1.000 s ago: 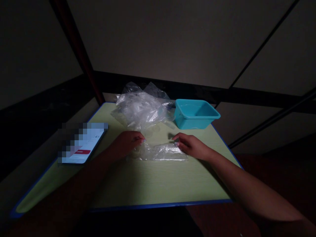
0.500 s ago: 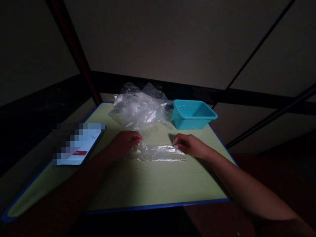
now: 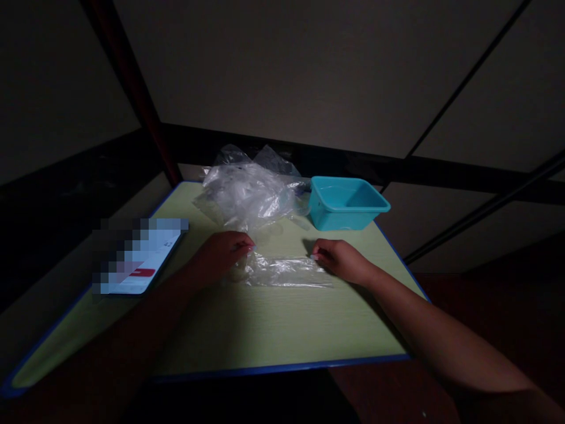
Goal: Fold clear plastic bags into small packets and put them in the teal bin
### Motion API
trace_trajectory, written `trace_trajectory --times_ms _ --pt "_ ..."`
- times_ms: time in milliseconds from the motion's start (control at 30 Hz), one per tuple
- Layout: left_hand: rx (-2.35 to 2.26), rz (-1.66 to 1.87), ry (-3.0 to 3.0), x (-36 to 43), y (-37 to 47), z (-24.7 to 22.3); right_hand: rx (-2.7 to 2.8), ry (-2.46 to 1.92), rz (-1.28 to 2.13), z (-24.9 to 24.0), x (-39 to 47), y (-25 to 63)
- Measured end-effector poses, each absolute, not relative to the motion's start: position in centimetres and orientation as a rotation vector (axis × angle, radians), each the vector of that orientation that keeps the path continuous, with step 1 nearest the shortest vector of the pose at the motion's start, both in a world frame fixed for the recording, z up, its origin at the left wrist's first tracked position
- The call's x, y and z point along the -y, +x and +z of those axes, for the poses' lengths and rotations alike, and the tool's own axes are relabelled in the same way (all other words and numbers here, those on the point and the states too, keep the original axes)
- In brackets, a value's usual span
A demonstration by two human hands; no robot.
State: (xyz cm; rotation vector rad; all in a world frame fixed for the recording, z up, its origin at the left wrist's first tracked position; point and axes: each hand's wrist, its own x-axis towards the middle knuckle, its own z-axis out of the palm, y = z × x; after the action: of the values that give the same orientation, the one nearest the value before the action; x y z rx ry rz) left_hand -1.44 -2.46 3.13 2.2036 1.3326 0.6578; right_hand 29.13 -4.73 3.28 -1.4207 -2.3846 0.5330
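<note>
A clear plastic bag lies as a flat, folded strip on the pale green table, its surface creased and shiny. At its far left corner my left hand pinches the edge between thumb and fingertips. My right hand is closed at the far right corner, its fingertips pressed together on the bag's edge. Beyond both hands sits a loose heap of clear plastic bags, crumpled together so that single bags are hard to tell apart.
To the right of the heap stands a turquoise plastic basket near the back edge. A phone with a lit, partly blurred screen is at the left. The table has a blue rim, with a wall close behind.
My right fingers have curled a little more at the bag's edge, and the left hand has shifted slightly. The bag stays nearly where it was.
</note>
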Motion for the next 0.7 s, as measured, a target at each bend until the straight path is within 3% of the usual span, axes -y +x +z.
trace_trajectory --times_ms 467,600,700 --pt "-1.404 0.533 2.381 2.5 -1.0 3.1 2.478 -1.573 0.079 3.0 5.4 27.9" --pt "-1.447 0.493 2.476 2.7 -0.8 3.2 2.487 -1.419 -0.075 3.6 6.2 27.5" --pt "-1.455 0.484 2.524 2.8 -0.6 3.3 2.599 -1.206 0.038 3.6 7.3 27.1"
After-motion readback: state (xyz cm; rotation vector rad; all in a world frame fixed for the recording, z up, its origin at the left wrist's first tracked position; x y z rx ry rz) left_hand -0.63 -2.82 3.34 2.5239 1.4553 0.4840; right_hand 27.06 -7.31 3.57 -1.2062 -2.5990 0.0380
